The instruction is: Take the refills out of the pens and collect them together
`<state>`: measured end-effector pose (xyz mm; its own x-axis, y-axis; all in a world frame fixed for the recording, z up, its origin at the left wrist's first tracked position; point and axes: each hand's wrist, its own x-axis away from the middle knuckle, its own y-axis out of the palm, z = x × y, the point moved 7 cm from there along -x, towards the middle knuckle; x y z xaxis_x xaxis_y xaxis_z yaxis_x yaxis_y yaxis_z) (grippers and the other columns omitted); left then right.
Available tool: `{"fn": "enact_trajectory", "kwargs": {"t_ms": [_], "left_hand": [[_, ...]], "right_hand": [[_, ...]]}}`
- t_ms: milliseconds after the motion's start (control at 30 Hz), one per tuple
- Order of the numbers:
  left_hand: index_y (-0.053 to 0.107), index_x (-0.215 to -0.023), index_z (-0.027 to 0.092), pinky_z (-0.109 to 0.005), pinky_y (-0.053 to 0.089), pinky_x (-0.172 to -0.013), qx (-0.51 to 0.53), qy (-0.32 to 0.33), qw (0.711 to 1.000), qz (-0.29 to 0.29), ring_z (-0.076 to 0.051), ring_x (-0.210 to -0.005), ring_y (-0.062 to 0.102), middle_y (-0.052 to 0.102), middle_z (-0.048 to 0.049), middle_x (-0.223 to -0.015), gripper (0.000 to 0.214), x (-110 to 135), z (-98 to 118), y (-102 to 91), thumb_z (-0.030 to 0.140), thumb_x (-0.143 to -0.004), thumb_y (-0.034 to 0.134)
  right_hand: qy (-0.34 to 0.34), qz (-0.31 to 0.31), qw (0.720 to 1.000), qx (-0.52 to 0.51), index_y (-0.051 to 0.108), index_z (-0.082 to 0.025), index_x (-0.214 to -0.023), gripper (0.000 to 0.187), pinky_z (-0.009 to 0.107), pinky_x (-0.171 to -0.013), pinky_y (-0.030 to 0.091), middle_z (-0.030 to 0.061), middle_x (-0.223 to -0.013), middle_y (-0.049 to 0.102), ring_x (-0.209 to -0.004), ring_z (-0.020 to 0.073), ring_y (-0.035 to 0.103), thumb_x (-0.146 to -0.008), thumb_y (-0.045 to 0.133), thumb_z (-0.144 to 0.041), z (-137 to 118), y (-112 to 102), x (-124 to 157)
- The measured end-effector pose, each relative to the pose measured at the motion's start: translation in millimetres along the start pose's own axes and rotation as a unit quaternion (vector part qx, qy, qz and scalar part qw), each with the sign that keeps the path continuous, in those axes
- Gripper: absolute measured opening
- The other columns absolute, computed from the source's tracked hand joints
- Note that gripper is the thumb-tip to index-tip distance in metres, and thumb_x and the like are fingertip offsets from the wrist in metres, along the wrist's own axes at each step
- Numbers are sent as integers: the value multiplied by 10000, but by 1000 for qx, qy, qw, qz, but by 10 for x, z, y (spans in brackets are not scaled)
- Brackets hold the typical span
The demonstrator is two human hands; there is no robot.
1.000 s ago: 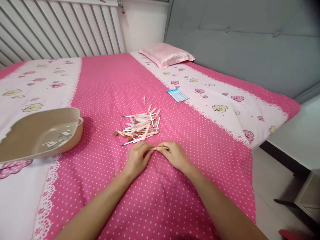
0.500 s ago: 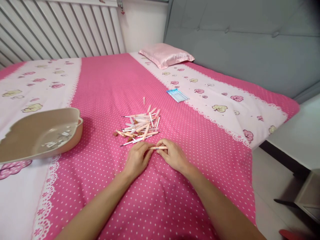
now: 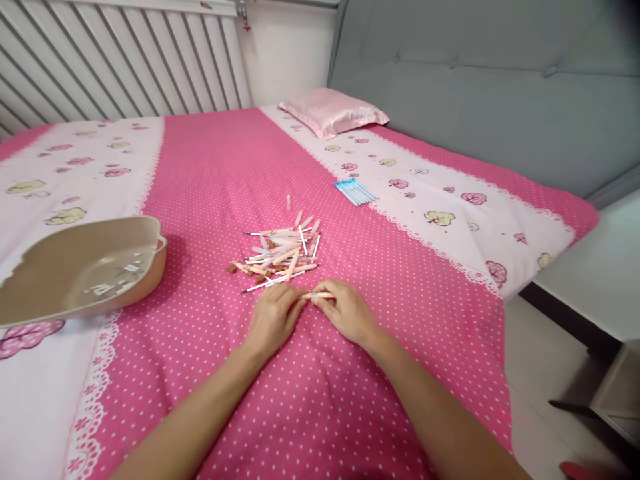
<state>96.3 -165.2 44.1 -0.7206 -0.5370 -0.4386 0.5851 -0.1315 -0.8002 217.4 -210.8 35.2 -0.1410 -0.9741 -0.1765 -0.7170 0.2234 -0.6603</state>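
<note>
Both hands rest low on the pink, white-dotted bedspread (image 3: 350,400), fingertips meeting over a single slim pink-and-white pen (image 3: 317,295). The right hand (image 3: 350,312) pinches the pen's right end between thumb and fingers, and the left hand (image 3: 273,319) closes its fingertips on the left end. The pen lies roughly level between them, just in front of the loose heap of pink pen barrels and thin white refills (image 3: 281,253).

The joint between the parts is too small to make out, so whether they are being pushed together or pulled apart cannot be told. Either way, the work seems to go best with both pinches close to the middle, the two halves kept in one straight line, and the wrists braced on the bed.

A beige plastic basin (image 3: 75,273) sits well off to the left, and a bundle of blue refills (image 3: 356,191) lies farther up the bed.
</note>
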Motion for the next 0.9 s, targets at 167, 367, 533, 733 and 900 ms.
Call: {"fn": "enact_trajectory", "kwargs": {"t_ms": [167, 367, 533, 733, 900], "left_hand": [[617, -933, 181, -309, 453, -700, 8, 7, 1000, 4, -177, -763, 577, 657, -61, -835, 174, 0, 10, -7, 260, -894, 467], [622, -941, 172, -320, 454, -717, 18, 7, 1000, 2, -183, -776, 578, 659, -72, -849, 178, 2, 2, 3, 258, -891, 474], [616, -957, 183, -311, 447, -709, 14, 6, 1000, -5, -181, -775, 575, 658, -62, -859, 168, -6, -4, 11, 244, -890, 474], [613, -952, 166, -296, 434, -683, 2, 6, 1000, 3, -177, -755, 567, 643, -53, -825, 160, 0, -8, 2, 236, -887, 485], [616, -957, 167, -298, 438, -691, 4, 3, 1000, 3, -175, -761, 567, 646, -54, -836, 168, 12, -17, 7, 245, -891, 482]], "right_hand": [[-1, -13, 1000, 25, 606, -195, -771, 257, 252, -625, 359, 16, -729, 610, -687, 144, 535, -896, 474, -376, -20, 3, -2], [12, -30, 998, 50, 586, -187, -704, 328, 254, -575, 335, 14, -671, 587, -625, 138, 516, -914, 428, -384, -4, 22, 5], [23, -2, 999, -27, 569, -210, -994, 224, 275, -709, 424, 40, -933, 637, -825, 164, 595, -862, 514, -382, 27, 20, 12], [37, -2, 999, -40, 514, -228, -952, 205, 259, -649, 414, 0, -897, 618, -714, 139, 563, -763, 591, -208, 72, 47, 9], [35, -11, 998, -43, 528, -218, -880, 66, 248, -636, 392, -7, -809, 618, -705, 140, 554, -816, 524, -206, 88, 56, 1]]}}
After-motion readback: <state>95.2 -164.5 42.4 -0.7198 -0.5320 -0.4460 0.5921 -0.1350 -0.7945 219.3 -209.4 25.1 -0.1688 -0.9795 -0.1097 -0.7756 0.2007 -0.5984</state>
